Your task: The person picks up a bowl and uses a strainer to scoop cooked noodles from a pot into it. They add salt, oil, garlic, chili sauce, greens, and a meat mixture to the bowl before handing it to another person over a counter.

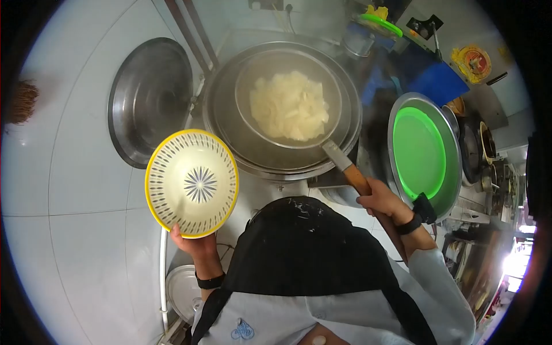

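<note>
My left hand (197, 246) grips the lower rim of a cream bowl (214, 167) with a yellow edge and a dark petal pattern; its inside is bare and faces me. Closed around the wooden handle (357, 179) of a wide strainer (244, 98) is my right hand (384, 202). Pale, flat pieces of food (290, 106), perhaps wide noodles, lie in the strainer. Steam blurs the strainer, which is over a large metal pot (215, 135). The bowl is to the left of the strainer and apart from it.
A round metal lid (150, 103) leans at the left wall. Right of the pot, a metal basin (397, 167) holds a green basin (420, 152). Farther back are a blue object (440, 81) and a green-rimmed container (357, 43). Another round metal lid (181, 290) is low at the left.
</note>
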The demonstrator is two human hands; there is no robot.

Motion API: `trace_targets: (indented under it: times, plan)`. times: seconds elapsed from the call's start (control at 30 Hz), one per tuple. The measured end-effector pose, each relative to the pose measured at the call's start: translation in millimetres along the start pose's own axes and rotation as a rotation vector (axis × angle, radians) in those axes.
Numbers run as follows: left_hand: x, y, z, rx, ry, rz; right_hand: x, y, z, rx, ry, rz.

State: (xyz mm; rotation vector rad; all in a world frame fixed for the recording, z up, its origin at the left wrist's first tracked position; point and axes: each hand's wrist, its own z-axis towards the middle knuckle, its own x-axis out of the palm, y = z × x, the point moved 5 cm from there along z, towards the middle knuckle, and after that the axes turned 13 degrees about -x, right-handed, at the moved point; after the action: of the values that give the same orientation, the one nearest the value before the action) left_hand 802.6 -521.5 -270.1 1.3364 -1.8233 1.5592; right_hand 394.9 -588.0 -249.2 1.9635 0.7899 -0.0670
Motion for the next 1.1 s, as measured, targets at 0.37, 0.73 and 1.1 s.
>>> trace_targets:
  times: [0.37, 0.73, 1.1]
  plan:
    - [60.0, -18.5, 65.3, 0.333, -0.046, 0.616, -9.8, -3.5, 8.3, 0.043, 0.003, -0.048]
    - [113.1, 2.7, 93.1, 0.739, 0.063, 1.382, -6.0, -10.6, 4.0, 0.025, -0.080, -0.079]
    - [114.5, 10.9, 108.4, 0.595, 0.058, 1.265, 0.7, -8.1, -7.5, 0.023, -0.104, -0.003]
